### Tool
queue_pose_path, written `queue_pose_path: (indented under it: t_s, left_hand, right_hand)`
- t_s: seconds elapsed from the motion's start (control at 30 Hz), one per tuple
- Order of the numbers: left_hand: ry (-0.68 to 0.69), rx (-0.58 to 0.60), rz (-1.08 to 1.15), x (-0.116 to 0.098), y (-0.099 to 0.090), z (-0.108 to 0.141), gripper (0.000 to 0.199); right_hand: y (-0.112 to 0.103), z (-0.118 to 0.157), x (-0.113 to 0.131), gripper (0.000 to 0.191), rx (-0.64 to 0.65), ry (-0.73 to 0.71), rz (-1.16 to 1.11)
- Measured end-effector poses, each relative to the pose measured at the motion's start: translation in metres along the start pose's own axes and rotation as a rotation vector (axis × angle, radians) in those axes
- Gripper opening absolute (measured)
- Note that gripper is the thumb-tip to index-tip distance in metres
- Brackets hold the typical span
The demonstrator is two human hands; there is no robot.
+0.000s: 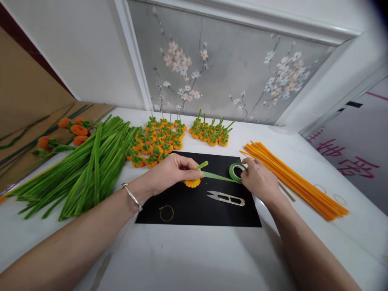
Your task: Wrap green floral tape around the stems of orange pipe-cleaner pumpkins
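Note:
My left hand [178, 169] pinches a small orange pipe-cleaner flower [192, 184] by its green stem, which points up to the right. The tape's free end meets the stem at my left fingertips. From there a strip of pale green floral tape [218, 176] runs rightward to its roll [233, 173]. My right hand [257, 177] is closed on the right side of that roll. Below the strip, silver thread snips [226, 198] lie on a black mat [200, 216]. A thin gold wire ring [166, 213] rests near the mat's front left.
Many green pipe cleaners [97, 169] are heaped at left, beside finished orange flowers [77, 130]. Rows of small orange flowers [157, 139] stand behind the mat, with another group [212, 131] farther right. Orange pipe cleaners [297, 182] lie at right. A panelled wall [212, 68] bounds the white table.

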State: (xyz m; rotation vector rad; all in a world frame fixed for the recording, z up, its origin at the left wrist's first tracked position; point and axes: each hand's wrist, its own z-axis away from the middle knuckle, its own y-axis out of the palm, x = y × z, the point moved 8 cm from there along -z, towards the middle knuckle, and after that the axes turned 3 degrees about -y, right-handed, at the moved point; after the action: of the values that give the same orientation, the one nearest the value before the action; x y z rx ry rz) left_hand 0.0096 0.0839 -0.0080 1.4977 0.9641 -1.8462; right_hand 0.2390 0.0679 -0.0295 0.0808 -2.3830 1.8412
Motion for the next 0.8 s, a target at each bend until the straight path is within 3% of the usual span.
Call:
queue_pose_path:
  t_s: [0.1, 0.2, 0.3, 0.4, 0.63, 0.8]
  left_hand:
    - [-0.003, -0.002, -0.027, -0.001, 0.000, 0.000, 0.019]
    - [-0.016, 0.037, -0.042, -0.004, 0.005, 0.003, 0.019]
    - [-0.026, 0.076, -0.033, -0.006, 0.012, 0.006, 0.018]
    - [-0.026, 0.091, -0.042, -0.007, 0.017, 0.008, 0.018]
    - [-0.025, 0.150, -0.104, -0.006, 0.026, 0.010, 0.023]
    - [-0.022, 0.044, -0.166, -0.002, 0.023, 0.007, 0.019]
  right_hand:
    - [-0.014, 0.001, 0.002, 0.026, -0.061, -0.019, -0.022]
    - [-0.035, 0.007, 0.034, 0.022, -0.131, -0.201, -0.314]
    - [-0.038, 0.021, 0.078, 0.022, 0.050, -0.388, -0.726]
    - [-0.031, 0.034, 0.105, 0.024, 0.205, -0.405, -0.952]
    - [-0.009, 0.037, 0.108, 0.021, 0.364, -0.280, -1.233]
    - [-0.009, 0.036, 0.103, 0.019, 0.345, -0.275, -1.203]
